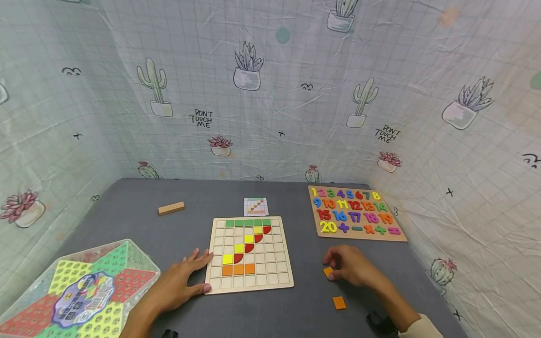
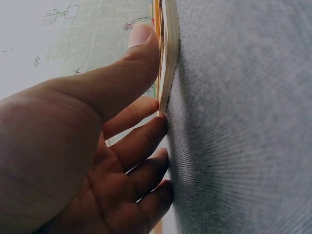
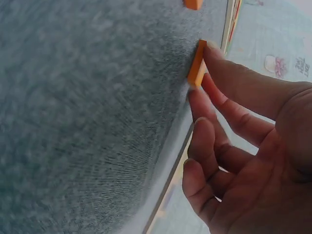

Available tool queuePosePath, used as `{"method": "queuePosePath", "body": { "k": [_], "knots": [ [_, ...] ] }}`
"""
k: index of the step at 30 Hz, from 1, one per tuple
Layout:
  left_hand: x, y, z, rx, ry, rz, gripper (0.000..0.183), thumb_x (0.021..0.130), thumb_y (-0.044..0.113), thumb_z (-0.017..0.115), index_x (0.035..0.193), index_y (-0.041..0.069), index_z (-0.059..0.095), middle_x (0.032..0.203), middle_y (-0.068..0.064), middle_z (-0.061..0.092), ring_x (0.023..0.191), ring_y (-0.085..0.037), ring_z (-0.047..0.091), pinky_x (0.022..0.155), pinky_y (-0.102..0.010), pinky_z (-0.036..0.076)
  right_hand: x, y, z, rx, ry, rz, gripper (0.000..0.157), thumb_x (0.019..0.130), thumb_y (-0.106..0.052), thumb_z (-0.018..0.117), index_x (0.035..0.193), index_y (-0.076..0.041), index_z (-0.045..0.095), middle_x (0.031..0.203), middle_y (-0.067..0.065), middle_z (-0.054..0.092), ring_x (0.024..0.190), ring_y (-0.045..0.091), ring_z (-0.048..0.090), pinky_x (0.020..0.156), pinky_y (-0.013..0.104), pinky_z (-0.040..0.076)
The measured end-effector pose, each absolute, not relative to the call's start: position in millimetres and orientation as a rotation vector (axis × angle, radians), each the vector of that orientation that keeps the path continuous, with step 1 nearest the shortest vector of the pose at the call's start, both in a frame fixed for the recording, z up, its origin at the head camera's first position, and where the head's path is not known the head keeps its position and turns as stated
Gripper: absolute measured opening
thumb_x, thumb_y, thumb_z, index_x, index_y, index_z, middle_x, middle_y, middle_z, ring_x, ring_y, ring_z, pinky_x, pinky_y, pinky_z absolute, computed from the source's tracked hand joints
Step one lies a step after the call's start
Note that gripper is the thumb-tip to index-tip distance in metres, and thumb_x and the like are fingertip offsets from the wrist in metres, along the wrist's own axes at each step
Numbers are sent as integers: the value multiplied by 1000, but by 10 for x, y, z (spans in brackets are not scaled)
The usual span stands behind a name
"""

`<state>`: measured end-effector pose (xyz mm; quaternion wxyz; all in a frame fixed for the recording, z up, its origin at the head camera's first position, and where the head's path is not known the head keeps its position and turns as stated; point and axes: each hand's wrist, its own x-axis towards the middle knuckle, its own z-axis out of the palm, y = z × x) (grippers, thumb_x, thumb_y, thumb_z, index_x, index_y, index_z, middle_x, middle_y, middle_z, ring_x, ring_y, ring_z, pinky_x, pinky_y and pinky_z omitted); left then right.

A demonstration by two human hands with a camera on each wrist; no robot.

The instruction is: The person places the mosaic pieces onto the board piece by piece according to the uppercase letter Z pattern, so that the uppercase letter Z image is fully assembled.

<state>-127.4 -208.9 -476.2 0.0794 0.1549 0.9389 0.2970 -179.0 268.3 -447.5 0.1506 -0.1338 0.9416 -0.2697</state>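
A wooden grid board lies on the grey table with green, yellow, red and orange pieces set in its squares. My left hand rests at the board's left side, fingers spread, thumb touching the near left corner. In the left wrist view the thumb lies against the board's edge. To the right of the board, my right hand pinches an orange square tile between thumb and fingers. The right wrist view shows this tile close over the table. A second orange tile lies nearer the front.
A small pattern card sits behind the board. Farther left is a wooden block. A number puzzle board lies at the back right, and a packaged game board with coloured triangles at the front left. Printed cloth hangs behind.
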Motion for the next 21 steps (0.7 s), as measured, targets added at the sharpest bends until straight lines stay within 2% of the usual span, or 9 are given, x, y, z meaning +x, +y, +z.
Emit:
{"method": "queuePosePath", "body": {
  "k": [4, 11, 14, 17, 21],
  "knots": [
    [-1271, -2092, -4759, 487, 2814, 887, 83, 87, 49, 83, 158, 17, 54, 166, -11, 47, 153, -54, 39, 116, -76, 36, -1793, 2695, -4481, -399, 2683, -786, 24, 83, -16, 92, 90, -14, 70, 80, -2, 62, 73, 14, 56, 63, 25, 45],
    [-1258, -2094, -4765, 510, 2839, 867, 83, 87, 49, 83, 158, 17, 54, 166, -12, 48, 150, -57, 42, 114, -77, 37, -1808, 2602, -4483, -495, 2687, -796, 26, 83, -23, 93, 82, -17, 67, 76, -6, 63, 70, 12, 56, 61, 25, 44],
    [-1255, -2096, -4778, 520, 2853, 858, 83, 87, 50, 83, 157, 16, 55, 165, -11, 49, 150, -55, 42, 114, -77, 37, -1811, 2520, -4481, -594, 2667, -844, 21, 86, -23, 90, 86, -18, 70, 75, -7, 63, 66, 8, 56, 60, 23, 45],
    [-1255, -2095, -4785, 525, 2860, 860, 82, 87, 50, 83, 157, 16, 55, 164, -11, 50, 151, -54, 42, 114, -76, 37, -1812, 2416, -4478, -711, 2636, -882, 8, 94, -16, 83, 96, -18, 76, 76, -7, 65, 63, 5, 54, 59, 21, 46],
    [-1261, -2095, -4789, 520, 2856, 863, 82, 87, 49, 83, 157, 16, 55, 165, -11, 49, 151, -54, 41, 114, -76, 37, -1813, 2241, -4456, -812, 2617, -875, 7, 100, -14, 76, 101, -20, 78, 80, -8, 66, 66, 5, 55, 61, 21, 47]
  ]
}}
